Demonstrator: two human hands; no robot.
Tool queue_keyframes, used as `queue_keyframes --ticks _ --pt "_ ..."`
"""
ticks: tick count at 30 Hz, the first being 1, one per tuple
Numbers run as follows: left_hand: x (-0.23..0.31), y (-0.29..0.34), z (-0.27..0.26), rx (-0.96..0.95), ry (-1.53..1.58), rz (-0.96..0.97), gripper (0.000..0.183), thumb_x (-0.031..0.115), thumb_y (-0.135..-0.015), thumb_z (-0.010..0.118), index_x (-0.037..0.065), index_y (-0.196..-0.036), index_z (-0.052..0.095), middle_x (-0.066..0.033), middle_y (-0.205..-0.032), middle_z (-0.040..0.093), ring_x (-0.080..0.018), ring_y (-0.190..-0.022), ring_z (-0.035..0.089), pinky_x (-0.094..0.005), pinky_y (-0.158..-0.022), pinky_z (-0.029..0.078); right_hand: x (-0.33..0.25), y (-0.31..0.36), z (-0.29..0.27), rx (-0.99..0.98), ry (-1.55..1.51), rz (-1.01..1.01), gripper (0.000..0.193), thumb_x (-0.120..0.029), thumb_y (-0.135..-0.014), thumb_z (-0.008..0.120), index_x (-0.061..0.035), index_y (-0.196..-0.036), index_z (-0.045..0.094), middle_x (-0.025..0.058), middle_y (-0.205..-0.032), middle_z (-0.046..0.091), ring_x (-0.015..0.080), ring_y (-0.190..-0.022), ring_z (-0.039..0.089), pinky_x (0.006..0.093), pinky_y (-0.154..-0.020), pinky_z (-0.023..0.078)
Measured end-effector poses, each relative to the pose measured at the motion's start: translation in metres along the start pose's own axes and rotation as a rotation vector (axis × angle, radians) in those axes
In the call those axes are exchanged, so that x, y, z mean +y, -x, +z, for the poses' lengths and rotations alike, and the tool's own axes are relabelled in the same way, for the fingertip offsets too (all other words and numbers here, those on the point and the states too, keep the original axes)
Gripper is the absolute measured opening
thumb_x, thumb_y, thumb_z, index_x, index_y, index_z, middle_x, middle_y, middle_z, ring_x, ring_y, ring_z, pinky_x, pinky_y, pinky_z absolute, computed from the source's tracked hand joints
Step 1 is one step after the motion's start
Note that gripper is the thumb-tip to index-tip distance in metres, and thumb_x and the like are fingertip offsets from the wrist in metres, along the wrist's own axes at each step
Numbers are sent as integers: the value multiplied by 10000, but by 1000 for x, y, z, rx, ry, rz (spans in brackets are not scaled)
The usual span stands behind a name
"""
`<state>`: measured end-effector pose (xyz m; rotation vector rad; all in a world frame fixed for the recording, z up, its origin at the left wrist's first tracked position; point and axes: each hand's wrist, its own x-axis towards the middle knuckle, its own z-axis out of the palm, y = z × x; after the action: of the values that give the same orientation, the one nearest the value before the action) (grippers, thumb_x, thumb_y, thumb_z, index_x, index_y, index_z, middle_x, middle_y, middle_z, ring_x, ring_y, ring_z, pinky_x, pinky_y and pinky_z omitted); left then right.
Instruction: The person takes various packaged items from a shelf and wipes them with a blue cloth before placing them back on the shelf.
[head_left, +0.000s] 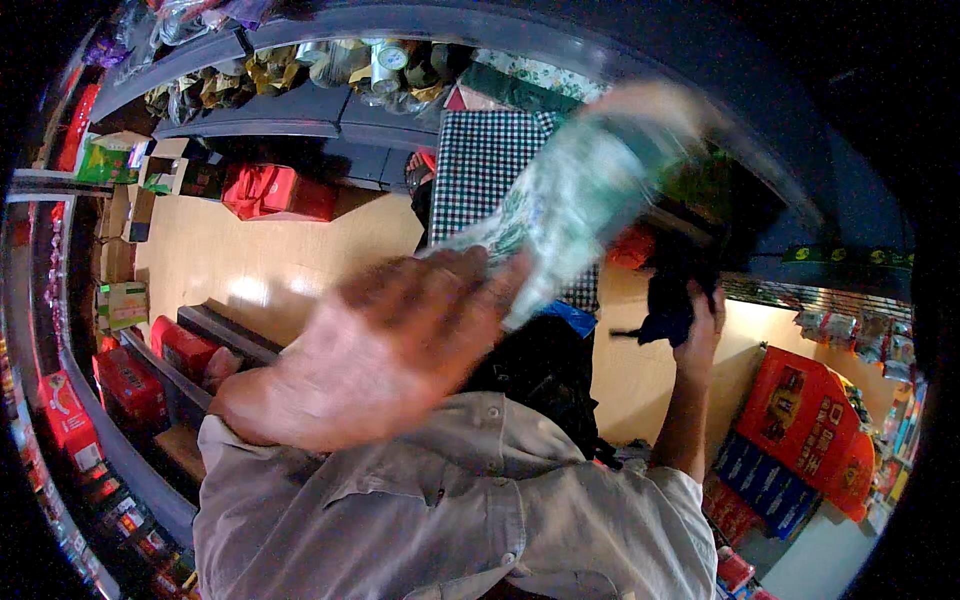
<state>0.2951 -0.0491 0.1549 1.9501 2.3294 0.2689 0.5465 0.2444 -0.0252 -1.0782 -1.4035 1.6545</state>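
My left hand (390,340) is large and close at the middle of the view, blurred by motion. Its fingers are closed on the lower end of a clear plastic packet (580,200) with pale green and white in it. The packet slants up and to the right above a table with a black-and-white checked cloth (485,150). A pale, smeared shape at the packet's upper end is too blurred to tell. Farther right, my right hand (706,318) has its fingers closed on a dark, limp thing like black cloth (672,302), whose exact kind does not show.
Shelves (270,120) with wrapped goods run along the back. A red bag (262,192) stands on the wooden floor at back left, near cartons (122,305). Red boxes (130,385) fill a shelf at left. A red display carton (800,420) with blue packs stands at right.
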Motion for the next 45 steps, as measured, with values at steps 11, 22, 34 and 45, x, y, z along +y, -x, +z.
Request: queue_keyframes --ticks 11,22,34,45 --pt "7 5 168 109 267 -81 540 270 -811 631 124 -1303 464 -200 -1309 452 -404 -1229 399 -479 -1012 355 -34 -13 25 96 18 10 453 -213 -796 703 -33 -1173 529 109 -1074 593 222 -894 602 331 -726 539" --pt "-69 47 243 250 784 -922 257 193 -850 609 -7 -1011 591 -186 -845 624 -267 -792 594 -397 -718 456 68 53 252 -893 906 -647 369 -196 -789 610 -188 -1157 578 64 -1136 548 289 -938 610 406 -756 517" --pt "-56 48 238 380 1110 -1089 303 284 -876 606 -17 -913 614 -39 -794 610 -119 -774 528 -278 -729 427 40 -49 76 -198 1169 -448 397 -303 -864 599 -54 -1170 556 199 -1030 633 384 -890 612 450 -817 477" --pt "-63 63 218 559 1353 -758 268 250 -914 548 13 -1001 637 -48 -903 644 -145 -829 595 -281 -779 464 45 78 226 -1199 714 -547 404 -158 -769 673 -134 -1158 567 87 -1132 557 285 -1011 575 363 -857 484"
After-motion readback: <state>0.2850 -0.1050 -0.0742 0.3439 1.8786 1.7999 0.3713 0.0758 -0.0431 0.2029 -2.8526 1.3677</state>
